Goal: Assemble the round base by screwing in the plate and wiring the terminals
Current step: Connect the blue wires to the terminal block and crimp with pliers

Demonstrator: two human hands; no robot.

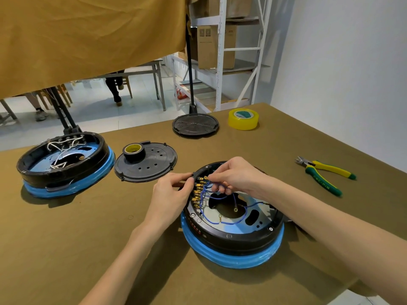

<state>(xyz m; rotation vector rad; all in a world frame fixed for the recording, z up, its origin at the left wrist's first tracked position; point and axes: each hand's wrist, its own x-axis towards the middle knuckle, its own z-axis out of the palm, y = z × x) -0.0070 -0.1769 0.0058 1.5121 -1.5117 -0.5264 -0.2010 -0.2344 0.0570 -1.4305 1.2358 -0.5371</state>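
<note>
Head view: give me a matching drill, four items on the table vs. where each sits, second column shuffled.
Items:
1. Pliers
2. Black tape roll
3. Yellow tape roll
4. Blue wires

Places:
A. On the loose black cover plate
B. Inside the near base, at the hands
C. Far side of the table, right of the round black disc
D. Flat on the cloth, right of the near base

Pairs: 1-D, 2-A, 3-C, 4-B

Both hands [174, 192] [236, 175] forward, fingers pinched.
</note>
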